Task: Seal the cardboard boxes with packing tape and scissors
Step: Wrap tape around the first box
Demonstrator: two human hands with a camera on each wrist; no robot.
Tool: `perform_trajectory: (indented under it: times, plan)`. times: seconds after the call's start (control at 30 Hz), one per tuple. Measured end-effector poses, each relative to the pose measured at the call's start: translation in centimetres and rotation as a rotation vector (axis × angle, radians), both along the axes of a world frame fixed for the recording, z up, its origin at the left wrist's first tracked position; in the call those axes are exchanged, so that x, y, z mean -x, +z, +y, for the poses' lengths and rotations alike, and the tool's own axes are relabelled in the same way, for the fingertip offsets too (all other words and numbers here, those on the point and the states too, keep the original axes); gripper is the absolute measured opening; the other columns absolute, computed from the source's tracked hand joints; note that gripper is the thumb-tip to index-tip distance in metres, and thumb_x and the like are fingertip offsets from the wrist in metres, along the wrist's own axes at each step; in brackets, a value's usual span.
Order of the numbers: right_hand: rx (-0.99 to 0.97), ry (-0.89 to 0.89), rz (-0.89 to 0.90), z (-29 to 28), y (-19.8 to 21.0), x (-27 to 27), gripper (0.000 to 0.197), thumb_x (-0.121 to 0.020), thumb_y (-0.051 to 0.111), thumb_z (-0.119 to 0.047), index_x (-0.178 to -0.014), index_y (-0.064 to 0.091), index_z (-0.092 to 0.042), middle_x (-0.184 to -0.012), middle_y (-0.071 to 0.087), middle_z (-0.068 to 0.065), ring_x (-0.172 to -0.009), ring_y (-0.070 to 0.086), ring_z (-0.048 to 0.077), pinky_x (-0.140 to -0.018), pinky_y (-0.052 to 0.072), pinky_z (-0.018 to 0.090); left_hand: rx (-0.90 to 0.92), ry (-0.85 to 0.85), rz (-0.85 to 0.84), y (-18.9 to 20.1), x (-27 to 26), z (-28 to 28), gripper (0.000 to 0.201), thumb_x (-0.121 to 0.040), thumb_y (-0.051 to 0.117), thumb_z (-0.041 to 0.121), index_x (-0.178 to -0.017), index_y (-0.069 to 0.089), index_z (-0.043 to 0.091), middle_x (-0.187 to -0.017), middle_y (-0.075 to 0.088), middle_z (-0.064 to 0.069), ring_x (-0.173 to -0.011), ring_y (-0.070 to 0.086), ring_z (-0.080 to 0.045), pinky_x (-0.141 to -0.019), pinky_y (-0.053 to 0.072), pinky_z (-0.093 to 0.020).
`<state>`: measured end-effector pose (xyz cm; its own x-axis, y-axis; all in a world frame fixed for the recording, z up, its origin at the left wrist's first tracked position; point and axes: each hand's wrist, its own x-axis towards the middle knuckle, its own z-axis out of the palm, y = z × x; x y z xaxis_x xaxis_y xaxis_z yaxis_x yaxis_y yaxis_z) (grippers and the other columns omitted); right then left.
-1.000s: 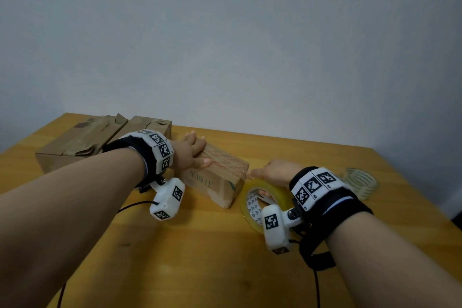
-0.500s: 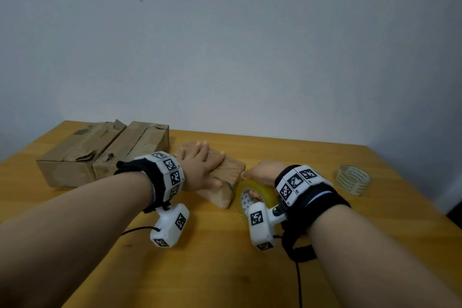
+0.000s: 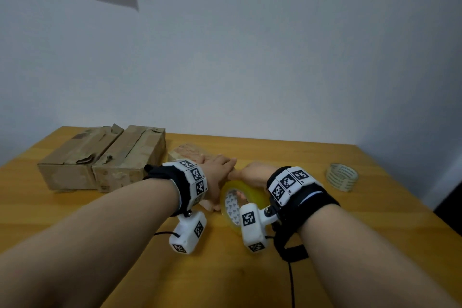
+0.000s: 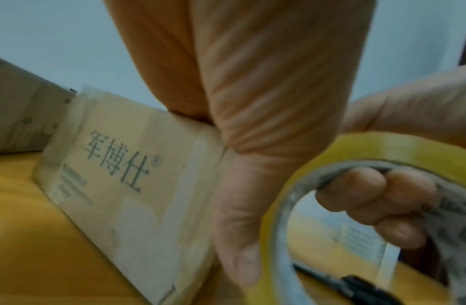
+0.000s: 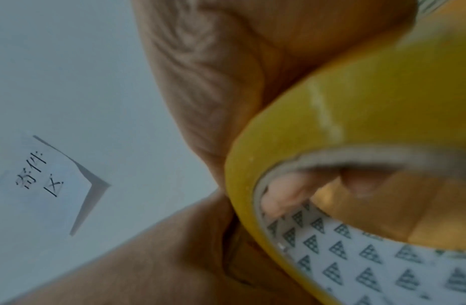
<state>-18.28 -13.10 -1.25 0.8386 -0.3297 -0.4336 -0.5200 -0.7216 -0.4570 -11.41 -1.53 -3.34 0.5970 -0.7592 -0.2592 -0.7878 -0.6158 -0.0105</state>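
Far to the left of the left hand (image 3: pixel 217 177), two worn cardboard boxes (image 3: pixel 105 157) sit side by side at the back-left corner of the tabletop (image 3: pixel 125 245), unmoved over the last second. The small box (image 4: pixel 127 177) being taped has all but vanished from the head view: a second ago its top and printed side showed plainly beside the left hand, and now only its far corner peeks out beyond that hand. The left hand lies on it with fingers straight and together, palm pressing the top, heel and thumb running down the near side, as the left wrist view shows.

The right hand (image 3: pixel 252 174) has closed in from a clear gap until its knuckles touch the left fingertips. It grips the yellow tape roll (image 3: pixel 241 204), fingers (image 4: pixel 357 192) curled through the core and the rest of the hand over the rim. The roll stands on edge just beside the box end. I judge the strip is being run over the box and pressed down, with cutting still ahead.

Below the roll in the left wrist view lies a dark handled tool (image 4: pixel 357 289), probably the scissors, though too blurred to be sure.

To the right of the right hand the tabletop is bare as far as a paler second tape roll (image 3: pixel 342 177), which lies near the right edge; past it the surface drops away. Toward the person there is bare wood crossed only by the wrist cables (image 3: pixel 291 282).
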Motion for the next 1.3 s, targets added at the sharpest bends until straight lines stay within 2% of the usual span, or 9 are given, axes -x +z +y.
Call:
perform_trajectory:
  times: [0.1, 0.23, 0.33, 0.53, 0.63, 0.83, 1.03, 1.17, 1.3]
  plan:
    - [-0.264, -0.049, -0.131, -0.7, 0.9, 0.4, 0.060, -0.085, 0.064, -0.058, -0.124, 0.060, -0.012, -0.105, 0.068, 0.013, -0.091, 0.066, 0.032, -0.087, 0.054, 0.044, 0.219, 0.048, 0.113, 2.4, -0.6, 0.8, 0.114, -0.073, 0.081, 0.028, -0.154, 0.001, 0.025, -0.152, 0.029, 0.000, -0.136, 0.034, -0.023, -0.112, 0.030, -0.038]
    - [-0.580, -0.027, -0.341, -1.2, 5.6, 1.2, 0.019, -0.093, 0.065, -0.028, -0.086, 0.064, -0.010, -0.070, 0.064, 0.014, -0.052, 0.055, 0.023, -0.058, 0.049, 0.033, 0.412, 0.085, 0.301, 6.3, -1.4, 2.5, 0.118, -0.069, 0.085, 0.026, -0.153, 0.002, 0.031, -0.148, 0.039, 0.006, -0.135, 0.038, -0.018, -0.102, 0.030, -0.025]
    - [-0.611, 0.025, -0.385, -0.6, 8.2, 1.1, 0.020, -0.095, 0.062, -0.019, -0.078, 0.058, -0.010, -0.062, 0.059, 0.012, -0.043, 0.049, 0.018, -0.052, 0.045, 0.028, 0.360, -0.009, 0.482, 6.9, -0.5, 2.9, 0.087, -0.063, 0.089, 0.026, -0.131, 0.039, 0.044, -0.127, 0.057, 0.019, -0.119, 0.052, -0.010, -0.108, 0.033, -0.032]
    - [-0.649, 0.008, -0.309, -0.1, 7.1, 1.7, 0.019, -0.096, 0.061, -0.020, -0.081, 0.058, -0.009, -0.064, 0.060, 0.011, -0.045, 0.050, 0.017, -0.054, 0.045, 0.029, 0.191, -0.129, 0.237, 5.9, 0.7, 4.0, 0.093, -0.061, 0.089, 0.020, -0.135, 0.035, 0.031, -0.115, 0.045, 0.020, -0.109, 0.043, -0.004, -0.095, 0.035, -0.020]
    - [-0.639, 0.007, -0.322, 0.0, 6.9, 2.0, 0.019, -0.095, 0.063, -0.021, -0.082, 0.058, -0.009, -0.067, 0.064, 0.013, -0.048, 0.054, 0.019, -0.056, 0.048, 0.031, 0.267, -0.162, 0.105, 5.7, 0.0, 4.3, 0.076, -0.061, 0.082, 0.029, -0.125, 0.042, 0.036, -0.120, 0.053, 0.016, -0.112, 0.055, -0.011, -0.095, 0.049, -0.032]
    - [-0.796, 0.009, -0.569, -0.6, 11.2, 2.8, 0.009, -0.094, 0.062, -0.013, -0.097, 0.055, -0.010, -0.077, 0.066, 0.017, -0.063, 0.059, 0.025, -0.064, 0.052, 0.036, 0.580, 0.084, 0.377, 8.2, -3.3, 5.3, 0.099, -0.067, 0.082, 0.003, -0.145, 0.032, 0.038, -0.144, 0.044, 0.013, -0.135, 0.038, -0.014, -0.110, 0.035, -0.042]
    - [-0.900, -0.019, -0.847, -0.1, 12.6, 2.2, 0.033, -0.092, 0.065, -0.010, -0.121, 0.050, -0.010, -0.092, 0.069, 0.015, -0.075, 0.070, 0.025, -0.065, 0.057, 0.038, 0.787, 0.035, 0.873, 7.4, -4.0, 5.6, 0.072, -0.070, 0.078, -0.003, -0.133, 0.049, 0.020, -0.126, 0.064, -0.005, -0.113, 0.063, -0.023, -0.093, 0.052, -0.043]
    - [-0.870, -0.147, -0.798, 0.8, 9.7, 0.4, 0.029, -0.096, 0.063, -0.024, -0.116, 0.051, -0.008, -0.083, 0.068, 0.015, -0.062, 0.066, 0.022, -0.059, 0.057, 0.034, 0.810, 0.127, 0.937, 4.6, -4.8, 6.1, 0.060, -0.079, 0.064, -0.015, -0.124, 0.055, 0.023, -0.121, 0.066, -0.002, -0.110, 0.063, -0.019, -0.091, 0.054, -0.035]
    - [-0.849, -0.147, -0.782, 1.7, 9.5, -1.7, 0.053, -0.094, 0.064, -0.038, -0.131, 0.044, -0.005, -0.083, 0.070, 0.016, -0.067, 0.068, 0.026, -0.064, 0.057, 0.038, 0.894, 0.209, 0.827, 4.5, -5.5, 6.4, 0.104, -0.065, 0.084, 0.004, -0.146, 0.026, 0.031, -0.143, 0.045, 0.009, -0.131, 0.043, -0.012, -0.107, 0.039, -0.035]
